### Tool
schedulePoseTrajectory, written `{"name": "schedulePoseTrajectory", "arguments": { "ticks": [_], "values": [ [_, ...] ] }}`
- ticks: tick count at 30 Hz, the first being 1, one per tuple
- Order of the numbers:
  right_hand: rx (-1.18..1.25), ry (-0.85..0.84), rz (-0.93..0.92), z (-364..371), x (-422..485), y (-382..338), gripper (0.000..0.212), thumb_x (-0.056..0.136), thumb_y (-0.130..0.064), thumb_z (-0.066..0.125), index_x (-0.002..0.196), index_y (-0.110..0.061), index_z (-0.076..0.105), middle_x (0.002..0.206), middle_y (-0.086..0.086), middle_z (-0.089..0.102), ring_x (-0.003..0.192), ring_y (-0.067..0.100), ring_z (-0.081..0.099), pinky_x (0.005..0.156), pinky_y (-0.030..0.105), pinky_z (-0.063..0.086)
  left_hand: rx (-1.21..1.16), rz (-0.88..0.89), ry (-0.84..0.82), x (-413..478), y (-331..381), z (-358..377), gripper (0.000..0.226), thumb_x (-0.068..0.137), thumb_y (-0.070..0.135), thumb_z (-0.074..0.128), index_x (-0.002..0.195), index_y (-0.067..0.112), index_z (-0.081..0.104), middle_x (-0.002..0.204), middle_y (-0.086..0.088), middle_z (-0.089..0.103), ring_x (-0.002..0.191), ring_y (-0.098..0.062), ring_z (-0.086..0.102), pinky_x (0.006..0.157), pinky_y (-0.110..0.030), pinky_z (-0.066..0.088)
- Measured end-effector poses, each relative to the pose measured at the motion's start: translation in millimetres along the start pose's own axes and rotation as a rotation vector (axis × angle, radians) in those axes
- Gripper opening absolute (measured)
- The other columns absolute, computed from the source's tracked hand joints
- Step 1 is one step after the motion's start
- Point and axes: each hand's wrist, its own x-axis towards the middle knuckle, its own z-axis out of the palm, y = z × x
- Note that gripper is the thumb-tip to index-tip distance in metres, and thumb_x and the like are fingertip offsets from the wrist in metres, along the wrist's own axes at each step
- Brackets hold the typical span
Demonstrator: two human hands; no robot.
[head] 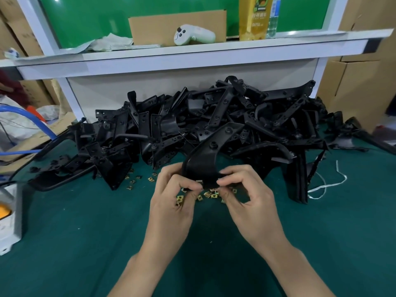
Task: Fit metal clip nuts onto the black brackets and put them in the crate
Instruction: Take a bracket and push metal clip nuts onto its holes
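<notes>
A curved black plastic bracket (201,166) is held just in front of the heap of black brackets (214,116), its lower edge pinched by the left hand (171,202) and right hand (250,202), fingers curled. Small brass-coloured metal clip nuts (211,194) are scattered on the green mat (85,232) at the heap's near edge; some are cupped in the left hand.

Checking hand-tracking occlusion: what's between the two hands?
Head view: the lower end of the black bracket, which left hand and right hand both pinch, with loose clip nuts on the green mat behind it.
</notes>
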Motion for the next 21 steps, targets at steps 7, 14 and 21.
{"name": "schedulePoseTrajectory", "arguments": {
  "ticks": [7,14,21],
  "values": [
    [-0.090,-0.046,0.183,0,-4,4,0.041,0.091,-0.008,0.070,0.083,-0.043,0.049,0.118,-0.035,0.061,0.113,-0.005,0.059,0.077,0.011,0.050,0.180,0.071,-0.011,-4,-11,5,0.040,0.083,-0.006,0.073,0.091,0.028,0.053,0.119,0.031,0.043,0.106,-0.007,0.052,0.087,-0.012,0.041],
    [-0.224,-0.022,0.050,0,-6,2,0.044,0.086,0.006,0.067,0.084,-0.035,0.049,0.117,-0.045,0.054,0.100,0.005,0.066,0.078,0.035,0.059,0.223,0.105,-0.007,-6,-14,5,0.047,0.078,-0.011,0.075,0.090,0.027,0.049,0.121,0.035,0.041,0.108,-0.005,0.048,0.087,-0.012,0.040],
    [-0.083,0.058,0.044,-1,-4,-2,0.046,0.091,-0.011,0.071,0.092,-0.051,0.050,0.113,-0.025,0.064,0.107,0.005,0.064,0.082,0.026,0.056,0.047,0.113,0.008,-1,-7,3,0.016,0.092,0.027,0.065,0.105,0.032,0.059,0.115,0.022,0.053,0.104,-0.011,0.058,0.089,-0.015,0.043]
  ]
}}
